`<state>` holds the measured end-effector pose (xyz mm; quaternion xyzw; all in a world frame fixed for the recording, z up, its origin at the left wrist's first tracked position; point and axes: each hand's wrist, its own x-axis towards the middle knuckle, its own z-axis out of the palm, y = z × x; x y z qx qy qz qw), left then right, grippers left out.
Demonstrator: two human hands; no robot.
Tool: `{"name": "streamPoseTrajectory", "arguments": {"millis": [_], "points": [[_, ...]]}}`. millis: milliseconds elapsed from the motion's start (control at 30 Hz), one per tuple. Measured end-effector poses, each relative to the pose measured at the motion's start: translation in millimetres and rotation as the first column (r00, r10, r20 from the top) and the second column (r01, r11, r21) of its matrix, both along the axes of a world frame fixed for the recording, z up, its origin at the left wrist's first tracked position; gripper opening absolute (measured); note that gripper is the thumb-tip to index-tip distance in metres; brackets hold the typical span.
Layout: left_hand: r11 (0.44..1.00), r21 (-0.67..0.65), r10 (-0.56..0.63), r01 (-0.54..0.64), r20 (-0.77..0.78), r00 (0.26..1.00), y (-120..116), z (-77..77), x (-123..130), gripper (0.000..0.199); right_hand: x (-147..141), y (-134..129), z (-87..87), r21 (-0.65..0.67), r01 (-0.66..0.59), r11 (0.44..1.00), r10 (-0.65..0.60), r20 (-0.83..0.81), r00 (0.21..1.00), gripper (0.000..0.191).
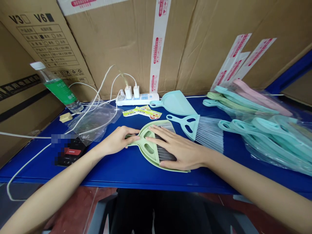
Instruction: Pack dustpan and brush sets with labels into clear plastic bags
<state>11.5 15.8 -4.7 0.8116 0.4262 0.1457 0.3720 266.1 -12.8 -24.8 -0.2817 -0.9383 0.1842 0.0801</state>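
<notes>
A light green hand brush [149, 149] with dark bristles lies nested in a light green dustpan [156, 123] on the blue table. My left hand [119, 139] is closed on the handle end, thumb and fingers pinching it; most of the handle is hidden. Over the bristles my right hand [179, 148] lies flat, its fingers spread toward the brush head. Just beyond sit a turquoise dustpan [177, 102] and, to the right, a turquoise brush [192, 126] with pale bristles.
Bagged turquoise, green and pink dustpan sets [263, 130] are piled at the right. Behind stand a power strip [143, 99] with chargers and small printed packets [142, 112]. At the left are a water bottle [58, 89], a plastic bag [91, 122], white cables and a black object [70, 152].
</notes>
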Motion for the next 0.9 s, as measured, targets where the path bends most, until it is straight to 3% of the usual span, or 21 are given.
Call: {"name": "streamPoseTrajectory", "arguments": {"millis": [233, 533, 900], "points": [[0.997, 0.064, -0.028, 0.031, -0.049, 0.998, 1, 3.7, -1, 0.040, 3, 4, 4.7, -0.024, -0.008, 1.000, 0.008, 0.009, 1.000, 0.083], [0.999, 0.045, -0.027, 0.028, -0.029, 0.999, 2, 10.1, -6, 0.037, 9, 8, 5.7, -0.021, 0.004, 1.000, -0.005, -0.049, 0.999, 0.052], [0.997, 0.066, -0.022, 0.027, -0.081, 0.997, 1, 10.4, -9, 0.036, 11, 10, 5.4, 0.069, 0.062, 0.996, -0.060, -0.028, 0.998, 0.052]]}}
